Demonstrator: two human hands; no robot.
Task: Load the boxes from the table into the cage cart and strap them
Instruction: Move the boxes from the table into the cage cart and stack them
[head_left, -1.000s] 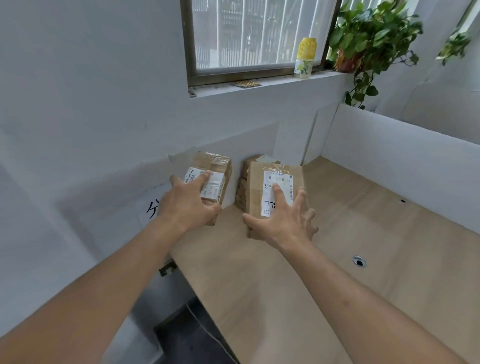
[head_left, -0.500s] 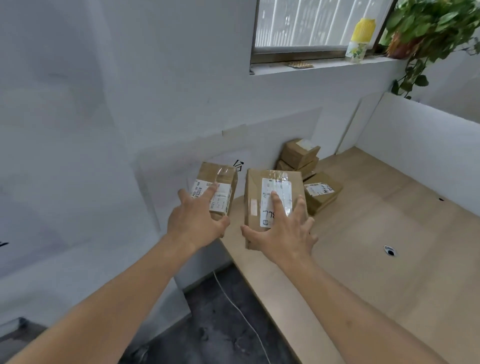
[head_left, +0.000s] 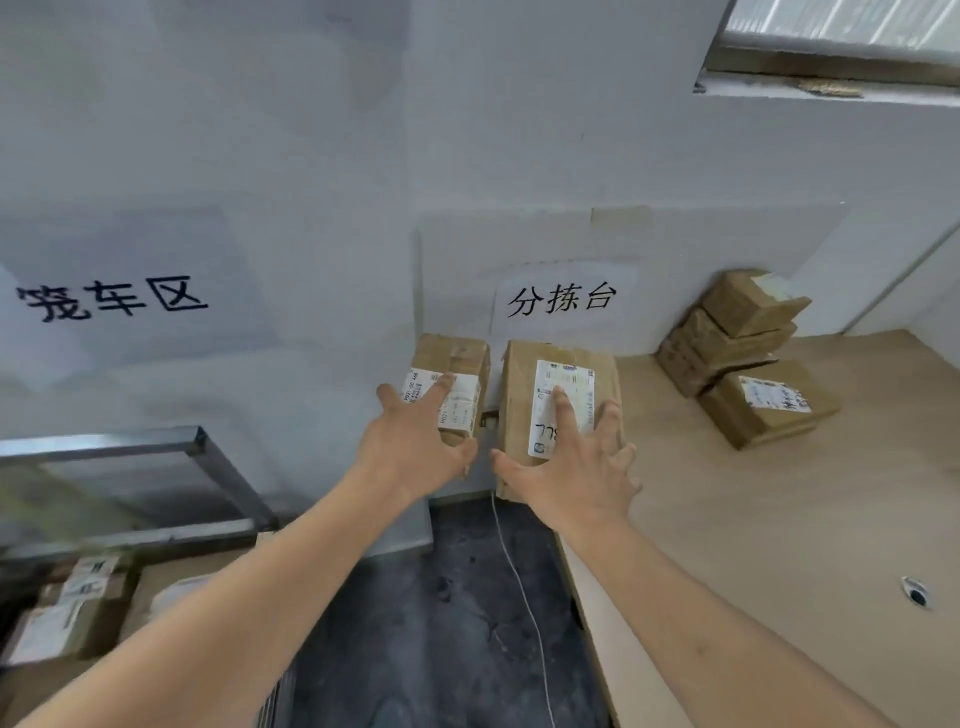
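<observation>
Head view shows you carrying two parcels at once, held out in front between table and cart. Your left hand (head_left: 415, 441) grips a small brown cardboard box with a white shipping label (head_left: 451, 384), index finger laid across the label and thumb hooked round its lower right edge. Your right hand (head_left: 571, 467) holds a larger flat brown cardboard box with a long white label (head_left: 558, 405), fingers fanned wide over its face and thumb under the near left corner. The two boxes sit just beside each other, a narrow gap between them, both clear of the light wooden table (head_left: 779, 519) on your right.

Three more brown taped boxes (head_left: 743, 353) are stacked against the wall at the table's far corner, so loading is only partway through. Low on your left, the grey metal frame of the cage cart (head_left: 156, 441) encloses several labelled parcels (head_left: 72, 603) already inside.

You appear to be in the transfer step. The next move likely calls for swinging both arms left and down over the frame's top rail, then setting each box flat beside those already loaded. The wide one-handed hold on the larger box looks the less secure, so keep it level. Strapping comes later; no strap is visible.
</observation>
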